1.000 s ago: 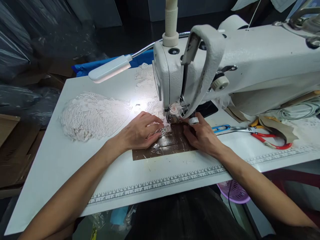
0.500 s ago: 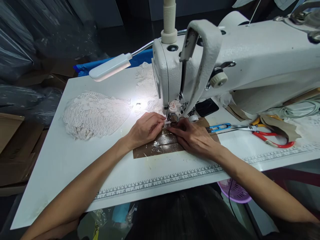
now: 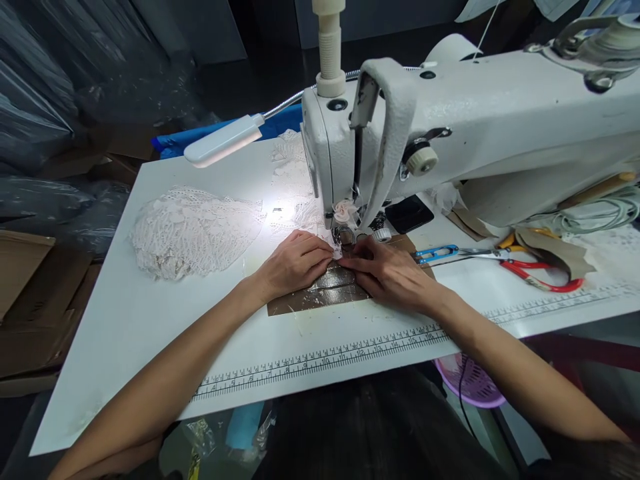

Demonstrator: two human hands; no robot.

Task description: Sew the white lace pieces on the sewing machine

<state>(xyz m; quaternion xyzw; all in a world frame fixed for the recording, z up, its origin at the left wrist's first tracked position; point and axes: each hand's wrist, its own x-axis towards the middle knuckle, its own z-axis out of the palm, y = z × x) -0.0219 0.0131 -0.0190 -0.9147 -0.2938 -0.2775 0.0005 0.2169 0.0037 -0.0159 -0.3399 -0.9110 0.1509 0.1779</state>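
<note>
Both hands meet at the needle of a white sewing machine. My left hand has its fingers closed together at the left edge of a small piece of white lace under the presser foot. From the other side, my right hand pinches near the same lace with thumb and forefinger. The fingertips partly hide the lace. Beneath them lies a brown, tape-covered sheet. A pale fabric flower sits on the machine head just above the needle area.
A bundle of white lace lies at left, with more lace behind the needle. A lamp lights them. To the right are blue thread snips, red-handled scissors and a black phone. A printed ruler runs along the front edge.
The view has shifted slightly. My fingertips have come closer together at the lace, and less of it shows in front of the presser foot.
</note>
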